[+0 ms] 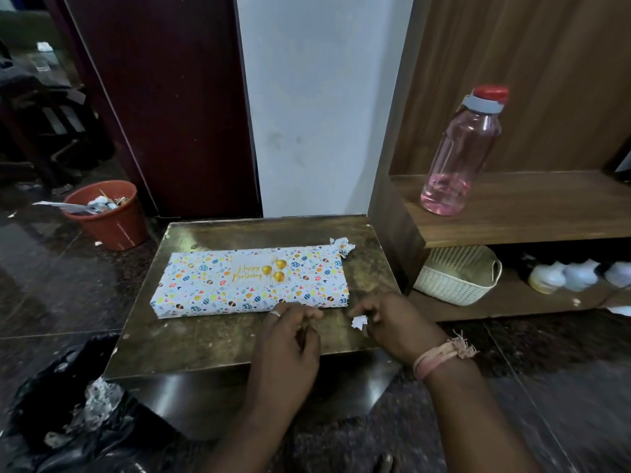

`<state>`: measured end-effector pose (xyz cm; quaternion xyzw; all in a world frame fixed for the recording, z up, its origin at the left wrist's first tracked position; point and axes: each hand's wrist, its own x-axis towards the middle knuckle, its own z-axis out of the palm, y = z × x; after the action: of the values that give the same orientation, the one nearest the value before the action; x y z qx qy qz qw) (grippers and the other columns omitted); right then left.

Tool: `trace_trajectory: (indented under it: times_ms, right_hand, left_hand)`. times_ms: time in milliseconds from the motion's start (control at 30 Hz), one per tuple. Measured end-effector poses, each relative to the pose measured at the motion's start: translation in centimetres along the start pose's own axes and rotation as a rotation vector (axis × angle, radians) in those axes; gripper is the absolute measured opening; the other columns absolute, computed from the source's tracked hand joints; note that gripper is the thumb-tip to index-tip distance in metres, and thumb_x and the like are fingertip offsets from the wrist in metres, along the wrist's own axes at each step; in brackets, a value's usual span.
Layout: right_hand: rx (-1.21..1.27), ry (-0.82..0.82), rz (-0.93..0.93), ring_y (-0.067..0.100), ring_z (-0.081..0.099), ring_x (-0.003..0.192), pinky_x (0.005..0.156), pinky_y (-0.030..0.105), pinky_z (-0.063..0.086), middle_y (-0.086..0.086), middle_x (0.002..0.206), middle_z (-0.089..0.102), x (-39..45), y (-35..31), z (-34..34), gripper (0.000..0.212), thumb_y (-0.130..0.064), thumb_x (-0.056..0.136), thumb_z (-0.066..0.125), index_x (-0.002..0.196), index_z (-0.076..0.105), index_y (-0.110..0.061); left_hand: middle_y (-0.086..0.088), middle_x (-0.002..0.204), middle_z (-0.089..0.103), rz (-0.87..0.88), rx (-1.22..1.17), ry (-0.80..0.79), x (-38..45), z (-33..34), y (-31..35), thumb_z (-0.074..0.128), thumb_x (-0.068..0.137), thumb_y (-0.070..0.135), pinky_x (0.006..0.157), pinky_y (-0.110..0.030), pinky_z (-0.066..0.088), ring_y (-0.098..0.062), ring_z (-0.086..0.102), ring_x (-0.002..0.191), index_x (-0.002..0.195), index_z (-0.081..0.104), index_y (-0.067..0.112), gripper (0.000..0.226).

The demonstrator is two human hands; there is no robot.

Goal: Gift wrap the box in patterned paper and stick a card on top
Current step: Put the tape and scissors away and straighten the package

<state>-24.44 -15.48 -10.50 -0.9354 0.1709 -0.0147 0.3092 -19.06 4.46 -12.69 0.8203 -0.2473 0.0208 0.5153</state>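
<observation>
Box (251,281), fully wrapped with its card (258,270) on top, lies mid-counter (218,339). Right hand (392,319) pinches a paper scrap (359,323), likely backing for discarding; left hand (290,331) rests loosely curled just near the box's near edge.

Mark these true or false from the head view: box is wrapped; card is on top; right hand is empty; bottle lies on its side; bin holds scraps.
1. The box is wrapped in patterned paper. True.
2. A "Happy Birthday" card sits on top. True.
3. The right hand is empty. False: it pinches a paper scrap.
4. The pink bottle lies on its side. False: it stands upright on the shelf.
5. The orange bin holds scraps. True.
</observation>
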Motion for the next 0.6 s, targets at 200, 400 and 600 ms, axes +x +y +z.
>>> trace_trajectory:
  times_ms: [200, 400, 600]
  right_hand:
    - [0.106, 0.059, 0.076, -0.003, 0.061, 0.064, 0.068, 0.020, 0.048, -0.010, 0.066, 0.068, 0.0, -0.2, -0.6, 0.026, -0.001, 0.084, 0.067, 0.072, 0.076, -0.022]
    - [0.411, 0.237, 0.172, -0.010, 0.058, 0.053, 0.062, 0.013, 0.044, -0.016, 0.061, 0.070, -1.4, 0.4, -3.1, 0.023, -0.003, 0.087, 0.074, 0.069, 0.074, -0.018]
    - [0.041, -0.021, 0.157, 0.006, 0.066, 0.071, 0.077, 0.026, 0.056, -0.010, 0.073, 0.070, -1.4, -0.1, -1.3, 0.023, -0.005, 0.080, 0.076, 0.094, 0.080, -0.023]
  left_hand:
    - [0.020, 0.092, 0.070, -0.020, -0.023, -0.064, -0.2, 1.0, 0.4, 0.060, 0.087, 0.010, 0.078, -0.031, 0.053, -0.004, 0.065, 0.086, 0.095, 0.074, 0.030, 0.026]
    - [0.019, 0.084, 0.074, -0.098, -0.117, -0.075, -0.2, 1.3, 1.1, 0.065, 0.091, 0.001, 0.066, -0.011, 0.044, 0.001, 0.066, 0.073, 0.093, 0.076, 0.029, 0.030]
    - [0.023, 0.087, 0.075, -0.139, -0.123, -0.059, -0.2, 1.2, 0.8, 0.064, 0.092, 0.002, 0.067, -0.010, 0.046, 0.003, 0.068, 0.077, 0.094, 0.077, 0.028, 0.030]
